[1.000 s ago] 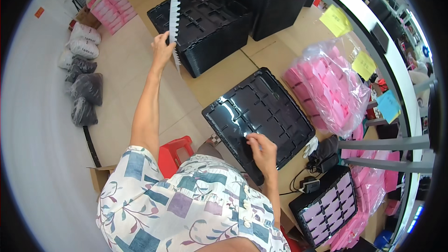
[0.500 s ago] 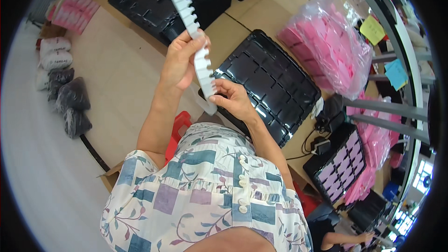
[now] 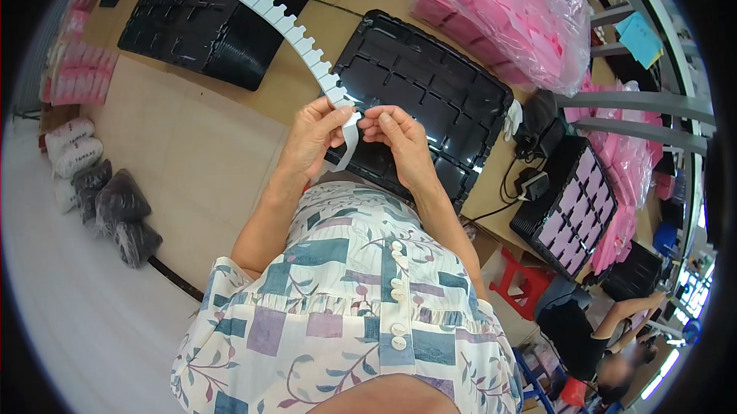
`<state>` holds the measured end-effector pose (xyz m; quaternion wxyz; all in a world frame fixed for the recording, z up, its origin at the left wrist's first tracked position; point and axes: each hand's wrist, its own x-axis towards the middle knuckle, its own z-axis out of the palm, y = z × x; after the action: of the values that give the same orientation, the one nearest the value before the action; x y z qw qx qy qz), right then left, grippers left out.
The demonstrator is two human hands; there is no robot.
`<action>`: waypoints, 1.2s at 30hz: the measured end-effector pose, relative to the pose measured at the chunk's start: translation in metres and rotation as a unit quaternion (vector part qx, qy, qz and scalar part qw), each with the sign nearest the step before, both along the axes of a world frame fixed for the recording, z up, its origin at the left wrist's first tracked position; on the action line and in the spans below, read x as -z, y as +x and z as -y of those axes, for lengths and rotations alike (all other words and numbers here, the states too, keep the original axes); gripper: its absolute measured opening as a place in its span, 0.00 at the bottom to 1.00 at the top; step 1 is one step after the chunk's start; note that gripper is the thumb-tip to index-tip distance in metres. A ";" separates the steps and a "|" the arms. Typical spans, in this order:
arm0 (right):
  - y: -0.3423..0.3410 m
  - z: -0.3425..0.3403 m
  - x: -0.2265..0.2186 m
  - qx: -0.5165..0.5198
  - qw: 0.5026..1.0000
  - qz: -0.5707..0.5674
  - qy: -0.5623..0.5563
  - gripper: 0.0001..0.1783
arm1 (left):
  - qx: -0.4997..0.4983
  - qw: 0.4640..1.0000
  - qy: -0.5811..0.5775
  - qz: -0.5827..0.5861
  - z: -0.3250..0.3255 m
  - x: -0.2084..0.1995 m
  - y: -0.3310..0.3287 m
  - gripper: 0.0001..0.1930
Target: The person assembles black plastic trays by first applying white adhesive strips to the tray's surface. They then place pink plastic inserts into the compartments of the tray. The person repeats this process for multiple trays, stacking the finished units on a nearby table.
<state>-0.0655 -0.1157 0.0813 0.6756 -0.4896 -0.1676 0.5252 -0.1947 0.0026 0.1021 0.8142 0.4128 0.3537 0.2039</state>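
Observation:
A long white strip (image 3: 285, 24) with a row of block-like teeth along one edge runs from the upper left down to my hands. My left hand (image 3: 309, 141) pinches it near its lower end, thumb on top. Below the grip a smooth white tail curls down. My right hand (image 3: 404, 149) is beside that end with thumb and fingers pressed together, its fingertips close to the strip's edge. Whatever lies in that pinch is too small to make out. Beneath the hands lies a shiny black plastic tray (image 3: 430, 76) with moulded compartments.
A stack of black trays (image 3: 192, 15) stands at upper left. Pink pieces in a clear bag (image 3: 507, 19) lie beyond the tray. To the right are a black tray with lilac pieces (image 3: 576, 207), a black adapter (image 3: 531, 184) with cable, a red stool (image 3: 522, 283) and another person (image 3: 572, 329).
The strip now slants more toward the upper left, with its held end nearer my right hand. My left hand has moved down along it; my right fingers have come off the strip's face to its edge.

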 end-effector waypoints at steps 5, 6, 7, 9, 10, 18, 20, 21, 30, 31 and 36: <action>0.001 0.000 -0.005 0.007 0.990 0.140 -0.033 0.07 | 0.026 0.996 0.090 0.010 0.010 0.003 0.008 0.05; 0.004 -0.001 -0.003 0.005 0.989 0.147 -0.034 0.07 | 0.032 0.996 0.086 0.008 0.010 0.004 0.008 0.05; 0.006 0.000 -0.002 0.002 0.988 0.153 -0.036 0.06 | 0.038 0.996 0.081 0.006 0.010 0.004 0.008 0.06; 0.008 0.001 0.000 0.000 0.987 0.154 -0.042 0.06 | 0.045 0.998 0.050 0.004 0.009 0.003 0.008 0.06; 0.008 0.002 0.001 -0.001 0.987 0.155 -0.046 0.06 | 0.045 0.999 0.024 0.004 0.008 -0.001 0.009 0.06; -0.001 -0.003 0.004 0.067 0.797 0.600 0.015 0.05 | 0.010 0.999 0.028 -0.041 0.010 0.027 0.003 0.05; -0.005 -0.005 0.005 0.078 0.651 0.745 0.123 0.10 | -0.014 0.999 0.029 -0.035 0.013 0.033 0.003 0.05; -0.007 -0.005 0.006 0.074 0.669 0.726 0.142 0.10 | -0.029 0.998 0.030 -0.040 0.014 0.036 0.001 0.05; 0.003 -0.016 0.043 -0.024 0.924 0.362 -0.119 0.05 | -0.003 0.973 0.161 -0.166 -0.057 0.019 -0.105 0.07; 0.001 -0.018 0.045 -0.066 0.896 0.423 -0.118 0.05 | 0.010 0.958 0.183 -0.218 -0.067 0.014 -0.121 0.07; -0.018 -0.038 0.046 -0.114 0.842 0.509 -0.136 0.07 | -0.008 0.929 0.236 -0.284 -0.074 0.020 -0.138 0.11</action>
<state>-0.0835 -0.0781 0.0353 0.3571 -0.7522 -0.4700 0.2928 -0.3325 0.0764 0.0824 0.5571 0.6308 0.5150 0.1627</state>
